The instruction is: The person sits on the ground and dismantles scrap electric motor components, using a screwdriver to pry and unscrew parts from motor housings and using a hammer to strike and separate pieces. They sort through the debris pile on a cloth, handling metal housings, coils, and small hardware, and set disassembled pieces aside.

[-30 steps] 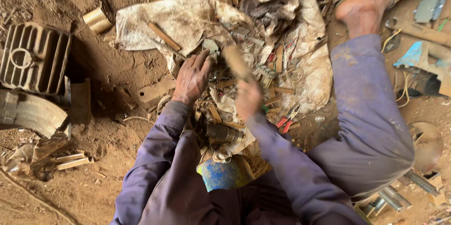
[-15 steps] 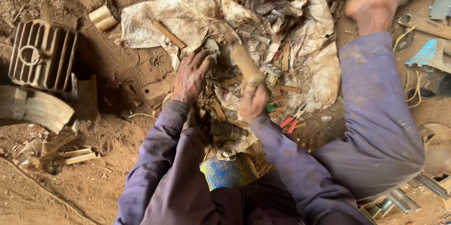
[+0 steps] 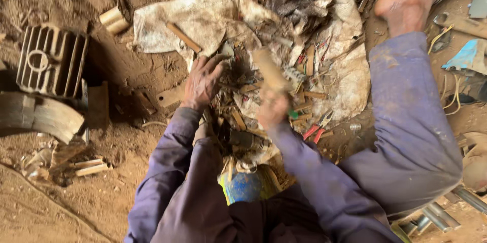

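Note:
My left hand lies flat, fingers spread, on a heap of scrap metal bits piled on a dirty white cloth. My right hand is closed around a thick wooden handle raised and blurred above the heap; its head is hidden. A dark cylindrical metal part lies just below both hands. Red-handled pliers rest on the cloth to the right of my right hand. A blue and yellow round container sits between my knees.
A finned metal motor casing stands at the left on the dirt floor, with wood blocks behind it. My right leg in purple trousers stretches right, bare foot in a sandal. Metal tubes lie at lower right.
The wooden handle in my right hand has swung a little over the heap and blurs. My left hand stays pressed on the scrap. The view has shifted slightly.

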`<state>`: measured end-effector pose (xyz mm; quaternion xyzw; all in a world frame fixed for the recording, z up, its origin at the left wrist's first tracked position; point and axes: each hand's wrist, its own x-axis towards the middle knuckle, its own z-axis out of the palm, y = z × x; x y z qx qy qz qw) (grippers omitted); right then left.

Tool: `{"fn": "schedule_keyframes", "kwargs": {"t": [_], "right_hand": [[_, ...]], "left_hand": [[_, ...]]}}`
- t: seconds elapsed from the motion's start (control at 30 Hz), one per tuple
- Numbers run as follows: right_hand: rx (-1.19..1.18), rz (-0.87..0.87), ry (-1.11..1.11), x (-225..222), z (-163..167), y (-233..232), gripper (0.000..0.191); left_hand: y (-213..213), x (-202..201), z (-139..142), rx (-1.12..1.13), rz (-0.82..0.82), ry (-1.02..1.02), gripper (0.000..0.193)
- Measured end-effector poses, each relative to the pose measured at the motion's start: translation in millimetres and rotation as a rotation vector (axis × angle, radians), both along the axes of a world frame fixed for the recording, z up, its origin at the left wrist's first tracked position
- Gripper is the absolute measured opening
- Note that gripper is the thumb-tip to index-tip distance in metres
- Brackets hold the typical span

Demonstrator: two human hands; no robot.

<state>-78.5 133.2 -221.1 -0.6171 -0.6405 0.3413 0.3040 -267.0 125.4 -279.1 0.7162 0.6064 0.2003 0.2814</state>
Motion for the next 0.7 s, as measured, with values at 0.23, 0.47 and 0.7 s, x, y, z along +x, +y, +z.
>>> {"fn": "schedule_keyframes", "kwargs": {"t": [0.23,0.47,0.7], "right_hand": [[-0.534,-0.014,-0.187,-10.5,11.7,32.4,0.043],[0.088,0.105,-0.205,4.1,4.2,18.7,0.053],[-0.673,0.138,-0.377,-4.4,-0.2,36.5,0.053]], "left_hand": [[5.8,-7.6,8.9,-0.095,-0.042,0.037,0.03],[5.3,-2.4,-2.9,-0.085,-0.014,0.029,0.03],[13.4,-9.6,24.0,-0.245,0.064,-0.116,0.03]]}}
